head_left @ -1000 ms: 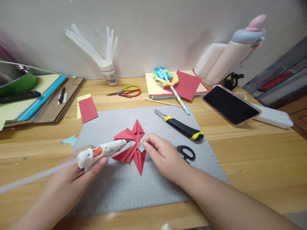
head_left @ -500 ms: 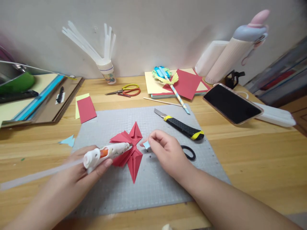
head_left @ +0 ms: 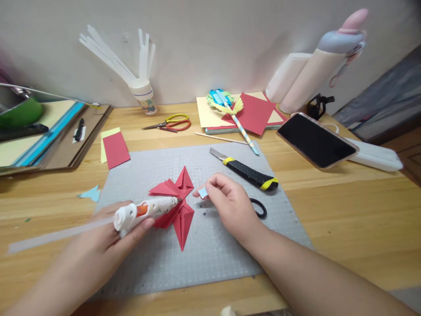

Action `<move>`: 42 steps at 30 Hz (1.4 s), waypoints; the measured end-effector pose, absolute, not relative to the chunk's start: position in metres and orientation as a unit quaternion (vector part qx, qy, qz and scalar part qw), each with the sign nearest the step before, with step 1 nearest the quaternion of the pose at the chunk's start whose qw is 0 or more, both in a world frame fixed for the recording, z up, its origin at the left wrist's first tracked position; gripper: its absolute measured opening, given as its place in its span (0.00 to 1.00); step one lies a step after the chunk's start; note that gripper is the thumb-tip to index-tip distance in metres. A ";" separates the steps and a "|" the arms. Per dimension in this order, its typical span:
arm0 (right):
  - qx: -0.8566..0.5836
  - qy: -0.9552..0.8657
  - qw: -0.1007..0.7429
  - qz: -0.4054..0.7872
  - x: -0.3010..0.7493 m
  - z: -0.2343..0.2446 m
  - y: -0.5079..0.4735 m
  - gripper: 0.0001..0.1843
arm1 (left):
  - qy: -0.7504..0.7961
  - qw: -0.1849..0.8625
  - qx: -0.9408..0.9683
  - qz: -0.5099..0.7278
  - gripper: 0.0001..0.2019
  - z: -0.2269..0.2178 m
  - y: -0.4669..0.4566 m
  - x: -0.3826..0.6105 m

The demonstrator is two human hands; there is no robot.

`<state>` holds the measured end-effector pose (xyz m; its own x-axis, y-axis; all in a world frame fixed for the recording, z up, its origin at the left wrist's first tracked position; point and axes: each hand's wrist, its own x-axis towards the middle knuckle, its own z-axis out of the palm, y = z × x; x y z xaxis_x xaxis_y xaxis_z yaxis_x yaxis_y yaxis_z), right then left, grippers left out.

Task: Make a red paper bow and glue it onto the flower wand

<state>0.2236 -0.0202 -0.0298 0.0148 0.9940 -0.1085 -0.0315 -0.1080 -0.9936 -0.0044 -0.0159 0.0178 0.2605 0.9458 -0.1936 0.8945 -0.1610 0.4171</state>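
Note:
My left hand (head_left: 121, 237) is wrapped round a white hot glue gun (head_left: 148, 210) with a long clear glue stick (head_left: 59, 235) coming out of its back. Its nozzle is at the middle of a folded red paper shape (head_left: 184, 219) lying on the grey cutting mat (head_left: 226, 259). The gun covers part of the red paper. To the right of the red paper, my right hand (head_left: 226, 202) pinches a small light-blue piece of paper (head_left: 203, 192) between thumb and finger, apart from the red shape.
A utility knife (head_left: 250, 172) with its blade out lies behind my right hand, and a black handle ring (head_left: 259, 208) shows beside the wrist. Farther back are scissors (head_left: 171, 123), a paper flower (head_left: 226, 105), a phone (head_left: 317, 140) and a cup of glue sticks (head_left: 144, 98).
The view has shifted slightly. My right hand has lifted the blue paper a little, while the glue gun's nozzle stays at the red paper's centre.

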 end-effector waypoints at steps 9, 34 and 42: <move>-0.521 -0.461 0.487 0.528 0.224 -0.031 -0.019 0.10 | 0.593 0.219 0.773 0.050 0.20 0.020 -0.016 -0.004; -0.527 -0.464 0.479 0.527 0.224 -0.031 -0.019 0.09 | 0.597 0.225 0.768 0.057 0.21 0.022 -0.016 -0.002; -0.534 -0.464 0.476 0.523 0.224 -0.029 -0.019 0.09 | 0.607 0.221 0.763 0.024 0.22 0.019 -0.018 -0.007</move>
<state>0.2241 -0.0193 -0.0292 0.0232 0.9929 -0.1169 -0.0018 -0.1169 -0.9931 -0.0066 -0.0177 0.0194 0.2610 0.9373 -0.2309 0.9159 -0.1649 0.3660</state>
